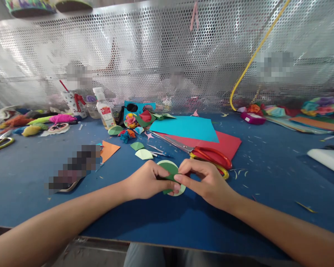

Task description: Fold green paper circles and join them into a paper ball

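Observation:
My left hand (pixel 147 181) is closed on round pieces of green paper (pixel 169 167), a dark green one against a pale green one, held just above the table. My right hand (pixel 204 180) pinches at the right edge of the dark green piece with thumb and forefinger. Right behind my hands lie large scissors (pixel 211 157) with red and yellow handles, partly on a red paper sheet (pixel 231 142). A pale green folded paper piece (pixel 144 154) and a darker green one (pixel 137 146) rest beyond my left hand.
A blue paper sheet (pixel 187 128) overlaps the red one. At the left are a phone (pixel 75 172) and orange paper (pixel 110 150). Farther back stand a glue bottle (pixel 104 109) and a patterned cup (pixel 72 104). A perforated metal screen (pixel 144 48) closes off the table's far side.

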A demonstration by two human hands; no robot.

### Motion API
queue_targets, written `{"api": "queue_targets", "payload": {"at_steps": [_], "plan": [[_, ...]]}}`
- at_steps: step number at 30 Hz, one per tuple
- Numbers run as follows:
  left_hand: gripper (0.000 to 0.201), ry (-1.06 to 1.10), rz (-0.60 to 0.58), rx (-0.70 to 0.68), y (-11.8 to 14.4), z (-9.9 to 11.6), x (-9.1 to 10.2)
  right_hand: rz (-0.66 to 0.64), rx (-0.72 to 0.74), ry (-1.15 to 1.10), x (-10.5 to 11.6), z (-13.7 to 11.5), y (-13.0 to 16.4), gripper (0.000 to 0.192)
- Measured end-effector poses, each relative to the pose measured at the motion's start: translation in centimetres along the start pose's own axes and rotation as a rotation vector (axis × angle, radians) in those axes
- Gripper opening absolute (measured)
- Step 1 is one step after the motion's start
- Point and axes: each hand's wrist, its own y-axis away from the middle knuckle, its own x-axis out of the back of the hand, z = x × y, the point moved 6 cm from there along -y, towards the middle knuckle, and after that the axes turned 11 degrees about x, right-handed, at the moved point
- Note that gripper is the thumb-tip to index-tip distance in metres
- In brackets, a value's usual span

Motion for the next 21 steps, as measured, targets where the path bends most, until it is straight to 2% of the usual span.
{"api": "queue_targets", "payload": {"at_steps": [4,7,9,12,21], "plan": [[0.017,0.087,-0.018,0.049,-0.4,-0.7,-0.1,0.024,0.001,0.019,0.2,0.0,-0.1,0.016],[0.011,0.065,-0.013,-0.023,-0.6,-0.3,0.0,0.086,-0.015,0.026,0.6,0.3,-0.1,0.015],[0.014,0.069,-0.031,-0.039,-0.6,-0.3,-0.1,0.110,-0.029,0.021,0.8,0.5,-0.1,0.015],[0.017,0.123,-0.069,0.009,-0.7,-0.6,-0.3,0.119,-0.056,0.015,0.8,0.9,-0.1,0.016],[0.021,0.254,-0.085,0.024,-1.0,-1.0,-0.3,0.175,-0.119,-0.004,1.2,1.6,0.0,0.016]]}}
